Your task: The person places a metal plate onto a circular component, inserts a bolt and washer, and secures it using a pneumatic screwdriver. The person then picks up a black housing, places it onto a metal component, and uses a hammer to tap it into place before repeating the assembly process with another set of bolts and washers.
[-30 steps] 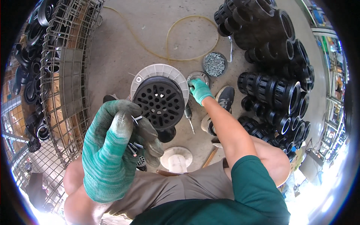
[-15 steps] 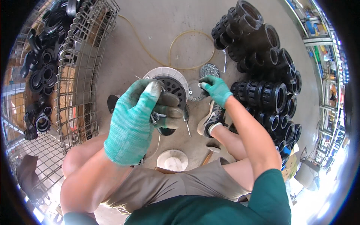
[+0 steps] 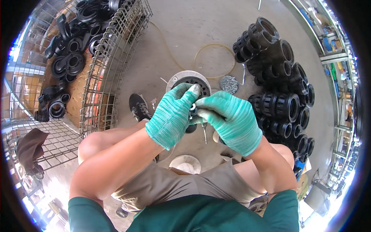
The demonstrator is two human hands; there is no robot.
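Both hands wear green knit gloves with greyed fingertips and meet above a round black part with holes [image 3: 189, 81]. My left hand [image 3: 172, 118] is closed around small metal hardware, mostly hidden by its fingers. Against it, my right hand [image 3: 232, 120] pinches a small pale ring [image 3: 193, 106], which looks like a washer or nut. The black part rests on a round white base [image 3: 176, 75]. Beneath the hands, a drill bit [image 3: 205, 135] points toward me; the tool it belongs to is mostly covered.
A dish of small metal pieces [image 3: 229, 84] lies beyond my right hand. Black ribbed pipe fittings [image 3: 274, 106] are stacked on the right. A wire cage [image 3: 110, 65] with black fittings stands left. A yellowish hose [image 3: 214, 45] loops across the floor. Near my lap sits a white disc [image 3: 185, 164].
My right hand has come back from beside the metal-piece dish to my left hand, bringing a small pale piece. My left hand has shifted right, and the view has moved a little.
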